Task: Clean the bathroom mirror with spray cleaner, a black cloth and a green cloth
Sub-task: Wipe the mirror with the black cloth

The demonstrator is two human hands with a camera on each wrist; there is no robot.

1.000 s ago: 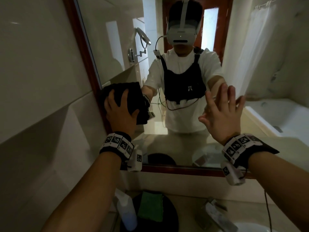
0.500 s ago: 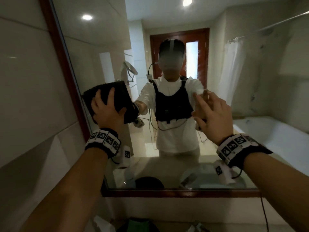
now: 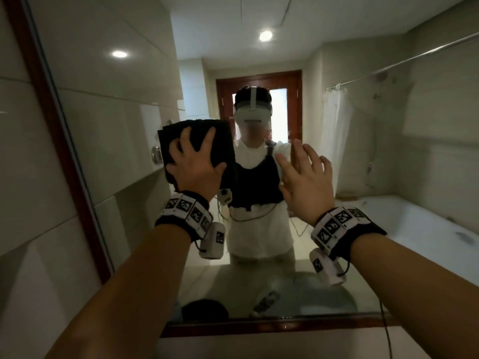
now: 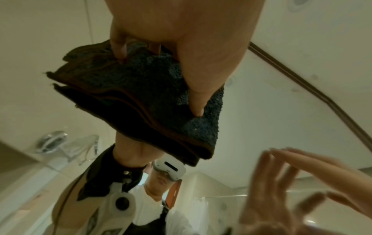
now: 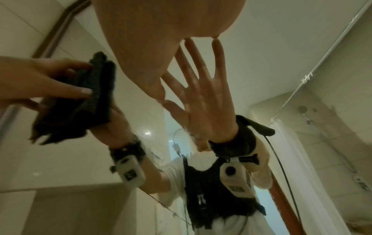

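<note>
The folded black cloth lies flat against the mirror glass, left of centre. My left hand presses it there with spread, straight fingers and the thumb at its right edge. The left wrist view shows the fingertips digging into the cloth. My right hand is open, fingers spread, with its fingertips at the glass just right of the cloth. In the right wrist view my right hand meets its own reflection, with the cloth to its left. Spray cleaner and green cloth are out of view.
A dark wooden mirror frame runs up the left side and along the bottom. A tiled wall stands left of it. The glass reflects a person, a bathtub, a shower curtain and a door.
My left hand has slid the black cloth up and to the right, away from the left frame. The view has tilted up, so the counter with the bottle and green cloth has dropped out.
</note>
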